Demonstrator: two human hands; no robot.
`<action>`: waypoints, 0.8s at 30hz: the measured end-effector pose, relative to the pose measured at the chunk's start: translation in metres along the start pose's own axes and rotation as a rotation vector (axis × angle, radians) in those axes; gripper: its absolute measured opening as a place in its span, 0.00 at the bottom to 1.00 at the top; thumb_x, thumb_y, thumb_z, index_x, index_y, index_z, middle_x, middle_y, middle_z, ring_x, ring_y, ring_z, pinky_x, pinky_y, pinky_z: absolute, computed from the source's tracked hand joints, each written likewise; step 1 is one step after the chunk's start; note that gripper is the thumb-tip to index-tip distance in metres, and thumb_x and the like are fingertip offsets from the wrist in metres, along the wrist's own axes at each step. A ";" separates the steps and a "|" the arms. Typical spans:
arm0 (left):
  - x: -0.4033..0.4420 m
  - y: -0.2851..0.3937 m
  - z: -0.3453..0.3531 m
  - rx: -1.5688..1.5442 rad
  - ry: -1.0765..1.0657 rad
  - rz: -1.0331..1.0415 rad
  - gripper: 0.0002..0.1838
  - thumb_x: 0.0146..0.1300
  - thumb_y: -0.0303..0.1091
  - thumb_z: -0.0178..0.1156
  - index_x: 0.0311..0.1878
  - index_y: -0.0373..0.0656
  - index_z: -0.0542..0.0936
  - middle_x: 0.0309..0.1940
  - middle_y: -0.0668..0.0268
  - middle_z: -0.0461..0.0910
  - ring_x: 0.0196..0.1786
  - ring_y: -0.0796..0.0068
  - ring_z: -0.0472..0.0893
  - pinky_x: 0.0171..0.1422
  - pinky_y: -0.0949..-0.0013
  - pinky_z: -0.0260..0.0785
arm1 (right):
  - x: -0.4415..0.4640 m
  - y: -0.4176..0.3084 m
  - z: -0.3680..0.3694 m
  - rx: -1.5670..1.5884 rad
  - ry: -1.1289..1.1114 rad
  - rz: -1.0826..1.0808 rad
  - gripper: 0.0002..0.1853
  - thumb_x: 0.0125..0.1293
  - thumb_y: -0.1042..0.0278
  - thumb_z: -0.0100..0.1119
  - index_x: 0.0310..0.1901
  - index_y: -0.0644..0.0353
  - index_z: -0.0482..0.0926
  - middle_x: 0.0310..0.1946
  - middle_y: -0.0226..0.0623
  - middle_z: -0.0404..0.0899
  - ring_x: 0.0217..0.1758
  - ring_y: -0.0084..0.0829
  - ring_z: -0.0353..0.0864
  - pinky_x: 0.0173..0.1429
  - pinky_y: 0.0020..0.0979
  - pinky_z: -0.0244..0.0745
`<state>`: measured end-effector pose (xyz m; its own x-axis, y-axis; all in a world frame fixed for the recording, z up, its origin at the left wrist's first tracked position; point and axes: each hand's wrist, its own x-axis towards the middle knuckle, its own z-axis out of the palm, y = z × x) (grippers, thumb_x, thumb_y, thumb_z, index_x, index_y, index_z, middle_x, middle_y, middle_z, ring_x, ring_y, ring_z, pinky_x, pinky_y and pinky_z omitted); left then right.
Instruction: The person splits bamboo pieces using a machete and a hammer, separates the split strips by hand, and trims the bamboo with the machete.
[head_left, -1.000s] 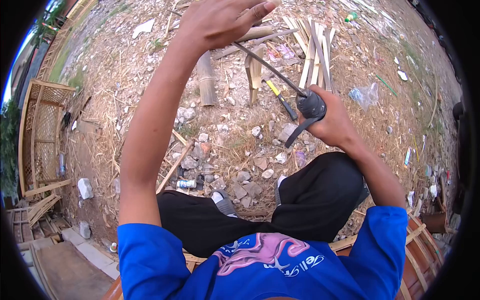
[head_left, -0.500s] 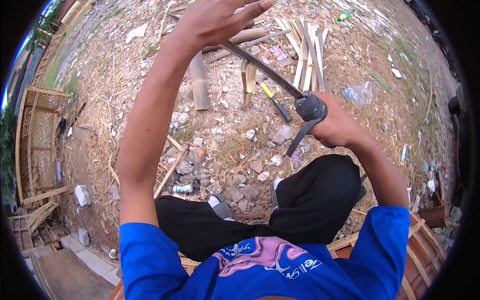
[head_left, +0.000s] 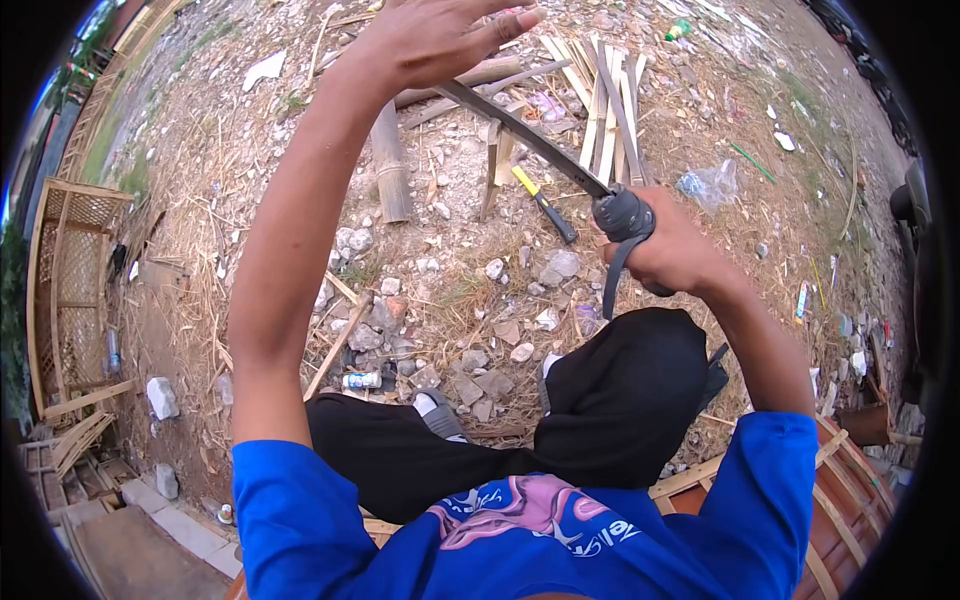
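My right hand (head_left: 660,240) is closed around the dark, wrapped handle of a machete (head_left: 535,143), and a loose black strap end hangs from the wrapping. Its long dark blade slants up and left, passing beneath my left hand (head_left: 445,40). That hand is raised at the top edge with the thumb stretched out; its other fingers are mostly cut off by the frame. Whether it touches the blade cannot be made out. Below the blade, a yellow-and-black tool (head_left: 545,205) lies on the ground beside a short wooden piece (head_left: 500,160).
Split bamboo strips (head_left: 615,110) lie beyond the blade, and a bamboo pole (head_left: 391,170) lies left of it. Stones (head_left: 560,268) and a can (head_left: 362,380) are near my feet. A plastic bag (head_left: 712,188) sits right; a lattice frame (head_left: 75,270) stands left.
The view has shifted slightly, so the ground objects appear a little to the left. The loose strap end hangs straighter down. Both hands keep nearly the same pose.
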<state>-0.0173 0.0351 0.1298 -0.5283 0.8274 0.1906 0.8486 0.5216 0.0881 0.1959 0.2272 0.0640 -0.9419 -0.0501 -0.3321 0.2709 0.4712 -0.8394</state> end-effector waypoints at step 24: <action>-0.005 0.006 0.024 0.012 0.038 0.032 0.35 0.75 0.60 0.33 0.67 0.42 0.71 0.66 0.56 0.72 0.72 0.57 0.65 0.77 0.56 0.53 | -0.003 0.028 0.024 -0.076 0.231 -0.227 0.14 0.51 0.69 0.66 0.40 0.63 0.77 0.27 0.35 0.79 0.31 0.26 0.75 0.40 0.31 0.72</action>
<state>-0.0101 0.0390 0.1057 -0.4993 0.8352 0.2305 0.8646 0.4975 0.0700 0.2112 0.2197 0.0314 -0.9990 0.0357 -0.0264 0.0414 0.5359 -0.8433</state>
